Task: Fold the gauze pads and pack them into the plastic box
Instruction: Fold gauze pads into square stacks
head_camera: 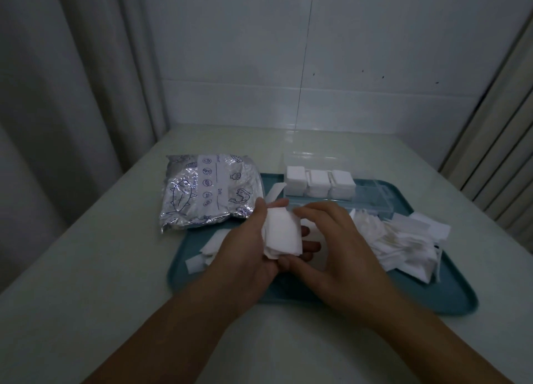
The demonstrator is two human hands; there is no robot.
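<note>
You've got a silver foil bag (pixel 207 192) printed with fish drawings lying flat on the pale counter (pixel 86 268), its right edge just overlapping the teal tray's (pixel 418 303) far-left corner. Behind the counter there's a white tiled wall (pixel 346 66). Grey curtains (pixel 57 81) hang at your left.

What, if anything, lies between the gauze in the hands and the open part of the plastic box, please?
Nothing visible blocks it. The gauze pad is held in the left hand; the plastic box lies just beyond, its right section open beside three stacks.
</note>
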